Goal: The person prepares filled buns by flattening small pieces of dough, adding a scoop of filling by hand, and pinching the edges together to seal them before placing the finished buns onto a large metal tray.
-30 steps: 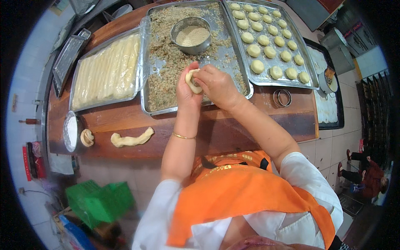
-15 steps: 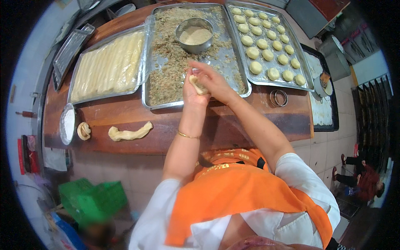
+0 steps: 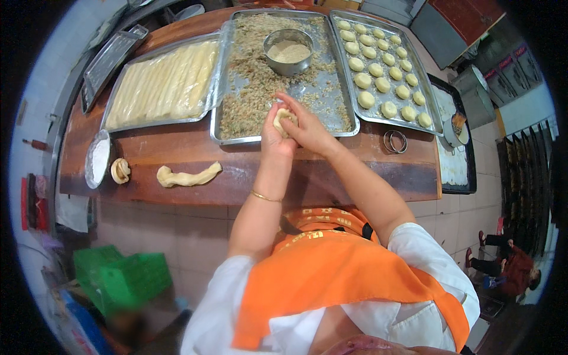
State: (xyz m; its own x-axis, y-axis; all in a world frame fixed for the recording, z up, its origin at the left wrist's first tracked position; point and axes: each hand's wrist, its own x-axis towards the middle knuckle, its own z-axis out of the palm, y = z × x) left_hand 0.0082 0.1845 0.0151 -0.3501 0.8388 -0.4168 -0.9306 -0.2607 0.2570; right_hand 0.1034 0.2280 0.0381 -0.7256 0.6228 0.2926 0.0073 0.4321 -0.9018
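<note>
Cupping 1 dough piece (image 3: 280, 123) in left hand (image 3: 274, 138) and right hand (image 3: 310, 131), 24 dough rounds (image 3: 376, 70)

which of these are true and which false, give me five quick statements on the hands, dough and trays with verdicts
1. The left hand cradles a piece of dough. True.
2. The right hand is well away from that dough. False: the right hand is at the piece of dough too.
3. The dough rolls lie under clear plastic film. True.
4. The round metal container stands on the tray of dough rounds. False: the round metal container stands in the tray of crumbly mixture.
5. The loose dough strip lies to the left of both hands. True.
</note>
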